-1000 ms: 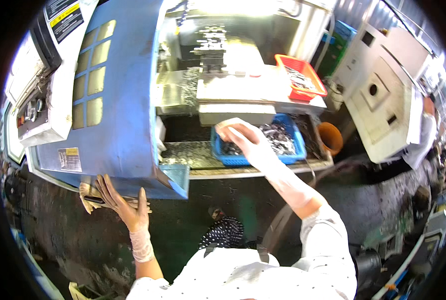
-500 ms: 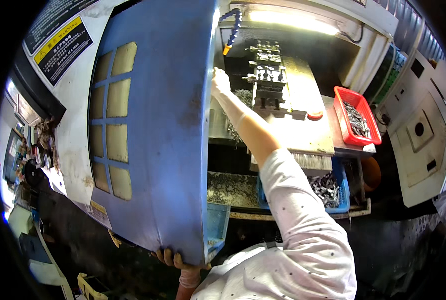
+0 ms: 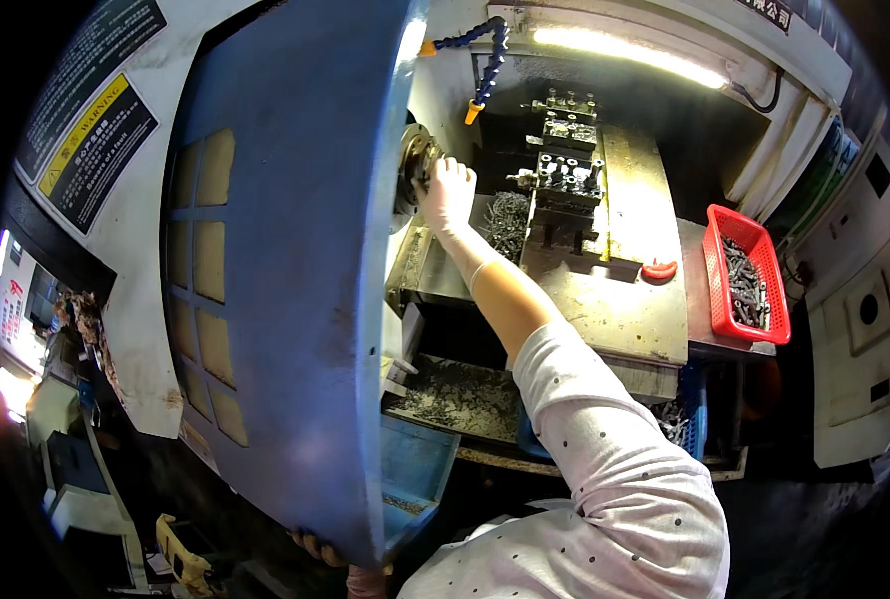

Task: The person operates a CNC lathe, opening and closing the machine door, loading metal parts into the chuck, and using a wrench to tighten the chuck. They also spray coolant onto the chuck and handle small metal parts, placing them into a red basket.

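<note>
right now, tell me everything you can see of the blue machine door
The blue machine door looks like painted metal, smudged dark in places. Its left part holds a window of eight yellowish to brownish panes, two columns by four rows. It stands upright, partly open. The left hand has its fingers at the bottom edge; how firmly they grip is hidden.

Right fingers (image 3: 452,174) from near blue basket (image 3: 699,407) to round chuck (image 3: 411,165)

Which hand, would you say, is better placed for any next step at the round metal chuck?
Probably the right hand, which is at the round metal chuck; the left hand is at the lower edge of the blue door.
</note>
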Motion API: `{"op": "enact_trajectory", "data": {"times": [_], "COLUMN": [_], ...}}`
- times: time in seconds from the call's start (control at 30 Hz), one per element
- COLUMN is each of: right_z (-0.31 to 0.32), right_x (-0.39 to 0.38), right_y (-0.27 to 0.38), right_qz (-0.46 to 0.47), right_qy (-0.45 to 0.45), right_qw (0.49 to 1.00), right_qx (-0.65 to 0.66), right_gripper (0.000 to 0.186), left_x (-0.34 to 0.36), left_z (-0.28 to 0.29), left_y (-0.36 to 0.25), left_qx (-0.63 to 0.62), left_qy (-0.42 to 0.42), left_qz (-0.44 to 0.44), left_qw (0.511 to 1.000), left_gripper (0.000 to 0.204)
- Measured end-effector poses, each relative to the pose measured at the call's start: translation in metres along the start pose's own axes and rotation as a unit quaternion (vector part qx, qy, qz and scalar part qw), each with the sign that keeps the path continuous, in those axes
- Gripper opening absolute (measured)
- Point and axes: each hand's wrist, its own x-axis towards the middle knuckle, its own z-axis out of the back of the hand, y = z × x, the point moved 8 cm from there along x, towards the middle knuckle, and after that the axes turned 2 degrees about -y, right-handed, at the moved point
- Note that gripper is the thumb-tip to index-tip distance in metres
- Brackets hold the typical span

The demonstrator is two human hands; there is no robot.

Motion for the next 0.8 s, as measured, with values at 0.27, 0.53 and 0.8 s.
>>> {"op": "enact_trajectory", "data": {"times": [0.27, 0.53, 0.8], "right_z": [-0.047, -0.096, -0.030], "right_x": [-0.051, -0.060, -0.069], "right_y": [-0.066, -0.074, -0.063], "right_qz": [-0.335, -0.437, -0.435], "right_qy": [0.080, -0.052, 0.119], "right_qw": [0.847, 0.716, 0.741], "right_qx": [0.404, 0.541, 0.498], "right_gripper": [0.029, 0.043, 0.034], "left_x": [0.009, 0.004, 0.011], "left_z": [-0.009, -0.011, -0.019], "left_y": [-0.014, -0.016, -0.017], "left_qx": [0.007, 0.012, -0.005], "left_qy": [0.006, 0.000, 0.002], "left_qz": [0.018, 0.024, 0.036], "left_qw": [1.000, 1.000, 0.999], "left_gripper": [0.069, 0.068, 0.066]}}
